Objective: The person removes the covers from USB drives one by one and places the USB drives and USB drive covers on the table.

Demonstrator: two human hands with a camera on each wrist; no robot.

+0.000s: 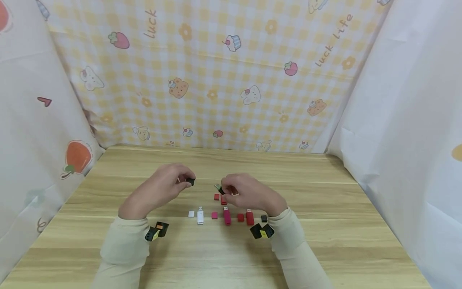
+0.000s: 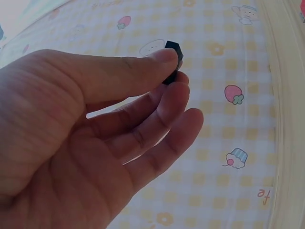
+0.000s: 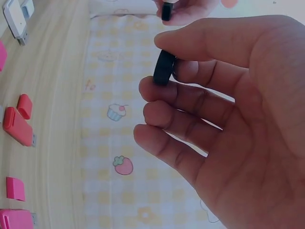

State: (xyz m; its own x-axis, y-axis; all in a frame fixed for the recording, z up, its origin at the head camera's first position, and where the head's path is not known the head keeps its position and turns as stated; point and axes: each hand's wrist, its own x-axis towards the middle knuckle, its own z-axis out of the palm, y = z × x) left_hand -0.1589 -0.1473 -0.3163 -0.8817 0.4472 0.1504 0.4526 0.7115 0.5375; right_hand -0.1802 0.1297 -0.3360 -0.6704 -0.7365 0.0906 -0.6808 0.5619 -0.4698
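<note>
Between thumb and fingertips, my left hand (image 1: pixel 162 188) pinches a small black cap (image 2: pixel 172 47) above the table. To its right, my right hand (image 1: pixel 250 193) pinches a black USB stick (image 3: pixel 163 67), whose metal plug (image 1: pixel 217 187) points toward the left hand in the head view. The cap and the stick are apart. Just below the right hand lie a red cap (image 1: pixel 216 197) and a red USB stick (image 1: pixel 223 200), partly hidden by the fingers.
Nearer me on the wooden table (image 1: pixel 202 257) runs a row: white cap (image 1: pixel 191 214), white USB stick (image 1: pixel 200 218), pink cap (image 1: pixel 214 215), magenta stick (image 1: pixel 227 218), red cap (image 1: pixel 240 217), red stick (image 1: pixel 250 218), black cap (image 1: pixel 264 218). A patterned curtain (image 1: pixel 216 116) stands behind.
</note>
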